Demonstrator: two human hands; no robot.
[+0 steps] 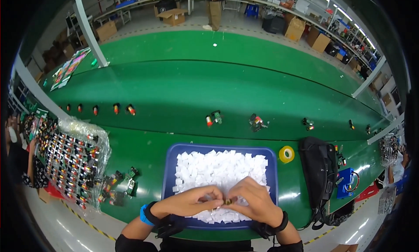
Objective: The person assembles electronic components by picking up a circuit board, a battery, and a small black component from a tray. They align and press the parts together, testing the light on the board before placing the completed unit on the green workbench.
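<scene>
My left hand and my right hand meet above a blue tray. Thumbs and fingers of both hands are closed in a pinch around a small dark and yellowish part. Its exact kind is too small to make out, and the fingertips hide much of it. Beneath the hands, the tray holds a heap of small white pieces, like folded paper or labels. Black bands circle both wrists, with a blue one beside the left.
A yellow tape roll and black bag lie right of the tray. To its left are loose small assemblies and clear plastic trays with rows of parts. Several assemblies dot the green surface beyond. Other people stand left, right and behind.
</scene>
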